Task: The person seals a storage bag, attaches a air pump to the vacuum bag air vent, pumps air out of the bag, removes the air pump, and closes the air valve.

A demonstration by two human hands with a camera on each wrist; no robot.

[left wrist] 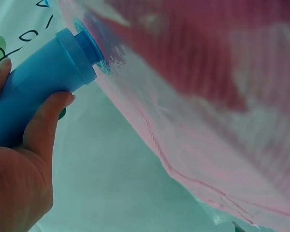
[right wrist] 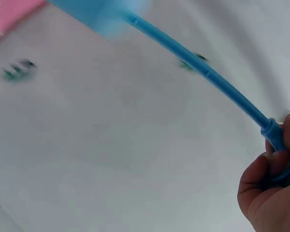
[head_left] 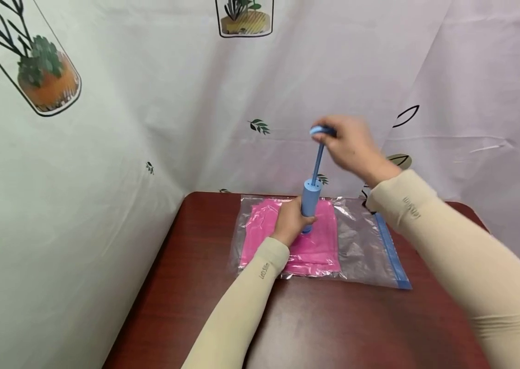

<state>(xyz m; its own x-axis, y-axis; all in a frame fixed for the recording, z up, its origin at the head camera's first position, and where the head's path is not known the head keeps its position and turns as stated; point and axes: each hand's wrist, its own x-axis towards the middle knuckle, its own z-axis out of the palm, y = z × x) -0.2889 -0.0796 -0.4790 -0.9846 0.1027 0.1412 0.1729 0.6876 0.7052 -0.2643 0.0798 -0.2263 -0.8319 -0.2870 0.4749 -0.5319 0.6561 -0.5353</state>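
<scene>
A blue hand pump (head_left: pixel 311 197) stands nearly upright on a clear plastic vacuum bag (head_left: pixel 359 246) with folded pink cloth (head_left: pixel 320 251) inside. My left hand (head_left: pixel 290 220) grips the pump's barrel low down. In the left wrist view the barrel (left wrist: pixel 43 82) meets a round valve (left wrist: pixel 99 48) on the bag. Above it, my right hand (head_left: pixel 350 146) holds the pump's handle (head_left: pixel 322 130), with fingers curled round it. The thin rod (head_left: pixel 318 164) is drawn far out of the barrel. In the right wrist view the rod (right wrist: pixel 198 65) runs down to the blurred barrel.
A reddish-brown table (head_left: pixel 204 241) bears the bag. The bag's blue zip edge (head_left: pixel 391 251) lies to the right. Pale patterned cloth (head_left: pixel 172 102) hangs behind the table and along its left side.
</scene>
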